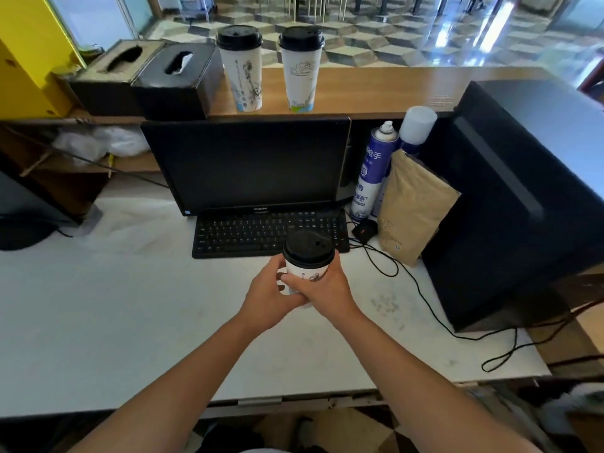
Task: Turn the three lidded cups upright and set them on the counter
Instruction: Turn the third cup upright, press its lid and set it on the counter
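The third cup (307, 266) is upright, gripped by the left hand (271, 297) and right hand (327, 289) above the keyboard (261, 232). Behind the monitor (248, 165), two tall cups (242, 67) stand on the counter (376, 89) beside tissue boxes (147, 80).

Both hands (299, 289) cupped together, forearms extended.
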The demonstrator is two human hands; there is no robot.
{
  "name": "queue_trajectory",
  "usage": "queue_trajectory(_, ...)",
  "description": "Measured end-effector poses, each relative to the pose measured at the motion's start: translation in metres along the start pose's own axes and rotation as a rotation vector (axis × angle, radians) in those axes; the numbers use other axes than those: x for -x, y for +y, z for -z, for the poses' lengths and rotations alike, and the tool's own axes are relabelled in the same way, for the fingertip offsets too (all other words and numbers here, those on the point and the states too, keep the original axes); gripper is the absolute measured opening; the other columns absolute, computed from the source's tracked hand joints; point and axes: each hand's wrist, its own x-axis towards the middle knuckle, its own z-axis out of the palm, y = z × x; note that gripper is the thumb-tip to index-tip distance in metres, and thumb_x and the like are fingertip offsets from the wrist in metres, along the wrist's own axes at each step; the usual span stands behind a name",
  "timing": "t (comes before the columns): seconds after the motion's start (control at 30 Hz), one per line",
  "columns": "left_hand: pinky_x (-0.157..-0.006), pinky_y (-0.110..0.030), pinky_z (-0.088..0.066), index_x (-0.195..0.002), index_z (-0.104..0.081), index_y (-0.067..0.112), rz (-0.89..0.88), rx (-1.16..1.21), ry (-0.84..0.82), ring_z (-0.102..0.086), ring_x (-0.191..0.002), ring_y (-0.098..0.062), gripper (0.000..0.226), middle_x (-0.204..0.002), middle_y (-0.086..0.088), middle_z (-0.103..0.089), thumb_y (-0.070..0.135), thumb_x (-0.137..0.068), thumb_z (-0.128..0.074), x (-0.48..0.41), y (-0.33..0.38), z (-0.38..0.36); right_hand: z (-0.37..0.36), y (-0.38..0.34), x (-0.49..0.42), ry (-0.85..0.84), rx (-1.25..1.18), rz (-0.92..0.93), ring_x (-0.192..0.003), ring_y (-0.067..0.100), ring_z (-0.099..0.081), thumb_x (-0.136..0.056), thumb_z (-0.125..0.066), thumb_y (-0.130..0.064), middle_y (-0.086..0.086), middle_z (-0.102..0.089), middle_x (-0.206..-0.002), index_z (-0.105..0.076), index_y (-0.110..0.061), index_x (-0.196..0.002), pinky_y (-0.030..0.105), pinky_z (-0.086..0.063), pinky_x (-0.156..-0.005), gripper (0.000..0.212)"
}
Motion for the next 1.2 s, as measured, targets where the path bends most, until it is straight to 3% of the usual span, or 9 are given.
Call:
queue_trajectory(0.07,-0.084,-0.023,-0.056,-0.121,-0.048,0.034,-0.011,0.021,0.020,-0.063,-0.105,-0.008,0.067,-0.112,0.020,-0.063,0.012,-0.071,-0.086,-0.001,0.003,-0.005,-0.002,-0.001,0.000,0.027,-0.003,-0.006,-0.109,0.010,-0.059,-0.064,-0.096,-0.024,-0.009,-0.061,-0.120,-0.043,-0.034,-0.124,0.013,-0.055,-0.073,0.080)
queue_trajectory(0.13,-0.078,-0.021,-0.057,-0.120,-0.049,0.031,-0.017,0.055,0.047,-0.064,-0.103,-0.009,0.063,-0.109,0.018,-0.063,0.008,-0.073,-0.084,-0.001,0.005,-0.007,-0.007,-0.005,0.001,0.066,0.000,-0.012,-0.112,0.013,-0.059,-0.065,-0.096,-0.024,-0.006,-0.061,-0.122,-0.044,-0.032,-0.124,0.021,-0.059,-0.078,0.079)
queue_trajectory(0.2,-0.074,-0.019,-0.057,-0.124,-0.051,0.025,-0.009,0.070,0.069,-0.064,-0.101,-0.009,0.061,-0.111,0.012,-0.064,0.007,-0.075,-0.081,-0.003,0.006,-0.005,-0.015,-0.010,0.001,0.102,0.002,-0.020,-0.109,0.012,-0.058,-0.065,-0.095,-0.023,-0.007,-0.059,-0.120,-0.042,-0.031,-0.123,0.014,-0.054,-0.074,0.078)
queue_trajectory(0.33,-0.082,-0.030,-0.060,-0.128,-0.051,0.024,-0.006,0.117,0.064,-0.065,-0.103,-0.010,0.065,-0.114,0.009,-0.066,0.006,-0.073,-0.083,-0.012,0.003,0.018,-0.029,-0.025,-0.005,0.066,-0.025,-0.038,-0.110,0.013,-0.059,-0.066,-0.094,-0.018,-0.010,-0.057,-0.117,-0.039,-0.032,-0.123,0.009,-0.048,-0.064,0.080)
queue_trajectory(0.57,-0.088,-0.036,-0.059,-0.126,-0.058,0.025,-0.039,0.179,-0.281,-0.068,-0.108,-0.012,0.062,-0.117,0.007,-0.071,0.007,-0.073,-0.085,-0.042,-0.003,0.100,-0.035,-0.054,-0.015,-0.130,-0.172,-0.144,-0.110,0.018,-0.068,-0.069,-0.088,-0.002,-0.001,-0.068,-0.121,-0.054,-0.029,-0.125,0.037,-0.061,-0.087,0.071)
queue_trajectory(0.77,-0.093,-0.035,-0.057,-0.127,-0.059,0.016,-0.045,0.230,-0.526,-0.068,-0.113,-0.018,0.057,-0.121,-0.001,-0.072,-0.008,-0.078,-0.075,-0.068,-0.005,0.137,-0.045,-0.065,-0.021,-0.142,-0.126,-0.119,-0.110,0.021,-0.069,-0.072,-0.084,0.003,-0.002,-0.070,-0.120,-0.056,-0.027,-0.128,0.048,-0.062,-0.085,0.069)
queue_trajectory(0.9,-0.093,-0.038,-0.058,-0.128,-0.059,0.014,-0.090,0.177,-0.447,-0.069,-0.108,-0.016,0.061,-0.118,-0.002,-0.072,-0.006,-0.075,-0.080,-0.077,-0.009,0.122,-0.049,-0.058,-0.021,0.005,-0.117,-0.110,-0.108,0.017,-0.069,-0.068,-0.089,-0.004,-0.006,-0.066,-0.123,-0.051,-0.027,-0.133,0.025,-0.058,-0.071,0.079)
queue_trajectory(1.1,-0.088,-0.041,-0.060,-0.126,-0.059,0.027,-0.126,0.053,-0.320,-0.069,-0.103,-0.008,0.071,-0.113,0.010,-0.072,0.021,-0.063,-0.091,-0.090,-0.003,0.095,-0.035,-0.062,-0.031,0.086,-0.016,-0.104,-0.110,0.011,-0.065,-0.066,-0.091,-0.008,-0.009,-0.064,-0.124,-0.049,-0.032,-0.132,0.040,-0.061,-0.089,0.082)
queue_trajectory(1.2,-0.087,-0.038,-0.059,-0.124,-0.060,0.027,-0.159,0.028,-0.265,-0.069,-0.100,-0.006,0.071,-0.112,0.010,-0.072,0.022,-0.061,-0.092,-0.106,0.020,0.086,-0.018,-0.075,-0.045,0.114,0.011,-0.041,-0.108,0.008,-0.064,-0.066,-0.090,-0.006,-0.008,-0.064,-0.122,-0.049,-0.031,-0.130,0.037,-0.060,-0.090,0.080)
